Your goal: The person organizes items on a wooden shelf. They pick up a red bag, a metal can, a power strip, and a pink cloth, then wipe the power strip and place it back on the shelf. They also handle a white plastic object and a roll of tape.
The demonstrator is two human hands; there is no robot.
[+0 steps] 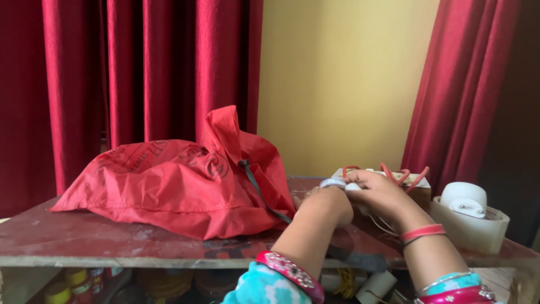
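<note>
The person works at the right end of a worn reddish surface [112, 236], with both hands close together just in front of a small cardboard box [415, 188]. The left hand [329, 202] and the right hand [377, 194] meet on a small white object [333, 183], rounded, perhaps a little fitting with thin wires; it is too small to name surely. It sits at the tips of both hands, slightly above the surface, just beside the box.

To do this step well, I think one hand should keep the white object steady while the other makes the fine movement. The wrists could rest on the surface for support, and the thin wires below the right hand should not be pulled hard.

The left fingers are curled inward around the white object, nearly closed on it. The right fingers [360, 179] are bent and pinch the same object from the other side; how tightly, I cannot tell.

Red wires [394, 171] loop over the box. A white tub [469, 225] with a white part inside stands further right. A crumpled red bag [180, 186] lies to the left, well apart from the hands.
</note>
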